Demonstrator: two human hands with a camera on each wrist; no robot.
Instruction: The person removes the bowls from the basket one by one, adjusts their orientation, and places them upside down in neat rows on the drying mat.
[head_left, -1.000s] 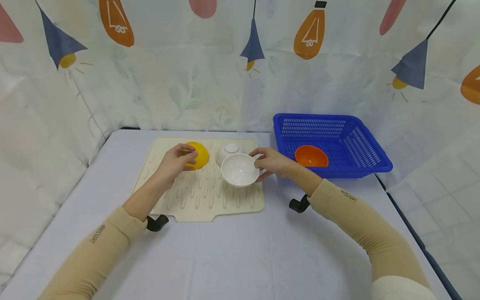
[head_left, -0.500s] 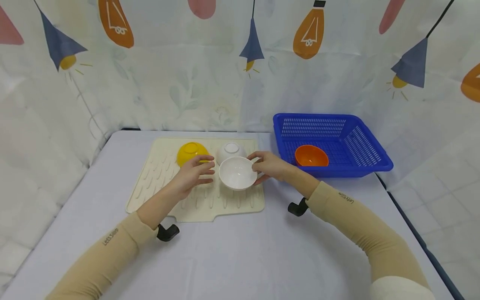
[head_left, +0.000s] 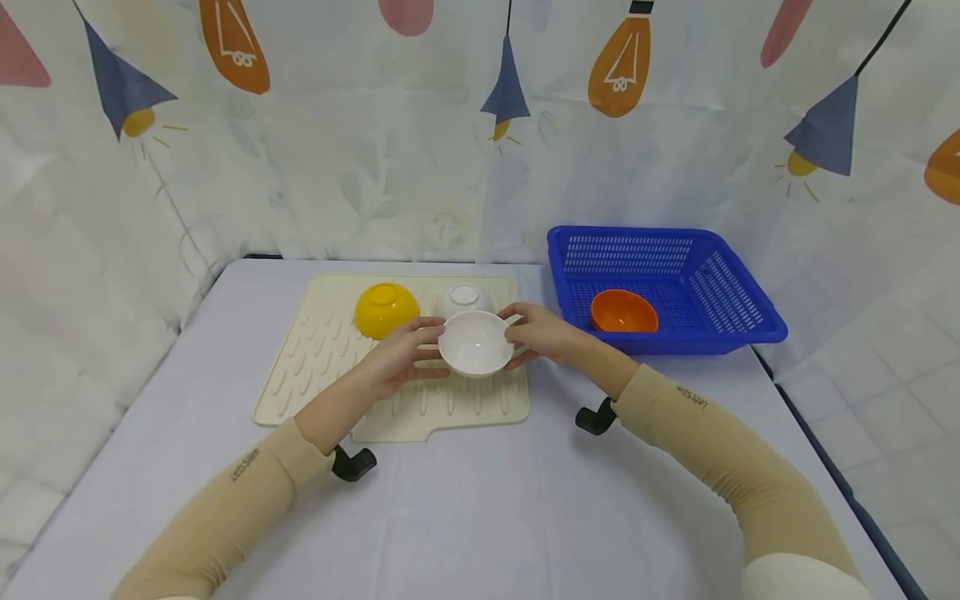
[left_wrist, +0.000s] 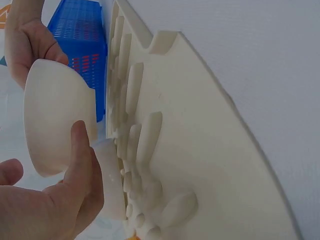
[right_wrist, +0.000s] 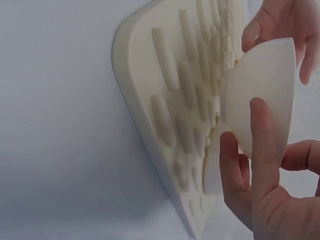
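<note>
A white bowl [head_left: 476,343] is held upright, mouth up, over the cream drying mat [head_left: 300,375]. My right hand [head_left: 543,335] grips it from the right, thumb at the rim and fingers against the underside, as the right wrist view shows at the bowl's outer wall [right_wrist: 267,75]. On the opposite side, my left hand [head_left: 401,360] has its fingers extended right at the bowl; in the left wrist view its fingers [left_wrist: 80,150] lie along the underside while the thumb stands apart. Behind, a yellow bowl [head_left: 386,310] and another white bowl [head_left: 463,295] rest upside down on the mat.
A blue plastic basket [head_left: 675,340] stands at the back right, with an orange bowl [head_left: 624,311] inside, mouth up. White cloth [head_left: 480,517] covers the table. A printed curtain [head_left: 315,167] hangs close behind the table's far edge.
My left hand has left the yellow bowl and moved right and nearer to the white bowl. My right hand keeps hold of that bowl, which has shifted slightly left.
</note>
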